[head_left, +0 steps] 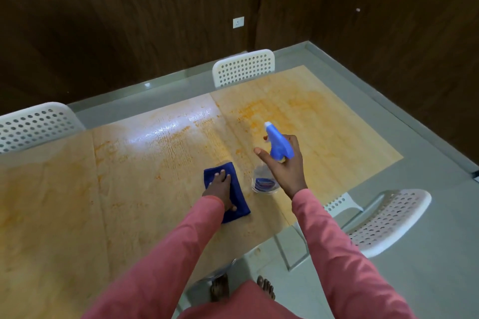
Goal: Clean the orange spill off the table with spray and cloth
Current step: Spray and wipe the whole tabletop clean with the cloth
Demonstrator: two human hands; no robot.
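The cloth (227, 192) lies on the table (77, 202), spray bottle (269, 163) just right.

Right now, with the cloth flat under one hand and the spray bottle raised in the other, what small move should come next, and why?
Probably squeeze the trigger. The right hand holds the spray bottle above the table, nozzle toward the orange smears ahead, which look unwiped. The left hand presses the blue cloth flat, ready to wipe after.
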